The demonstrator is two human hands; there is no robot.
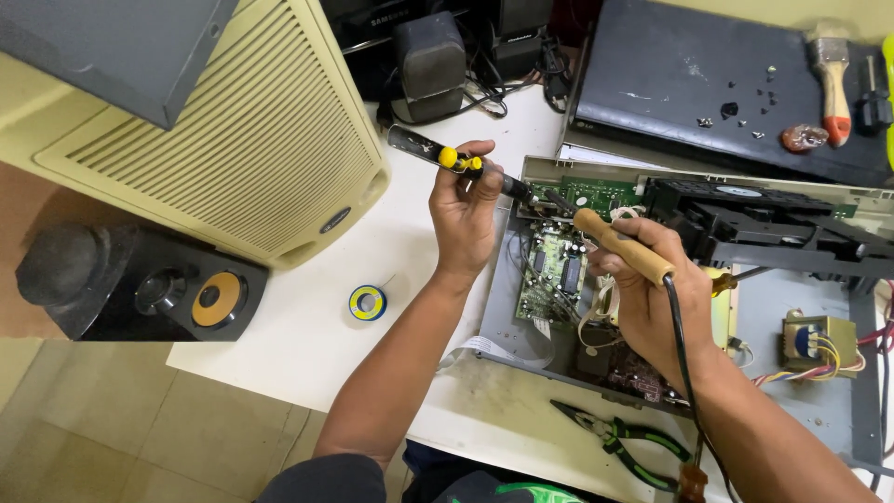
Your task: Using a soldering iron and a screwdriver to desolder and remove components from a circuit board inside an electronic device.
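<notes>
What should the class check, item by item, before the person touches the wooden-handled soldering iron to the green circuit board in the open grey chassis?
1. Right hand grips the wooden-handled soldering iron firmly: ok.
2. Left hand holds the black tool with yellow buttons aimed at the board: ok.
3. Green circuit board exposed in the open grey chassis: ok.
4. Iron tip resting on the joint: cannot tell, hidden among parts.
5. Iron's black cord clear of the tip: ok.
6. Green-handled pliers and blue-and-yellow solder spool lie apart from both hands: ok.
</notes>
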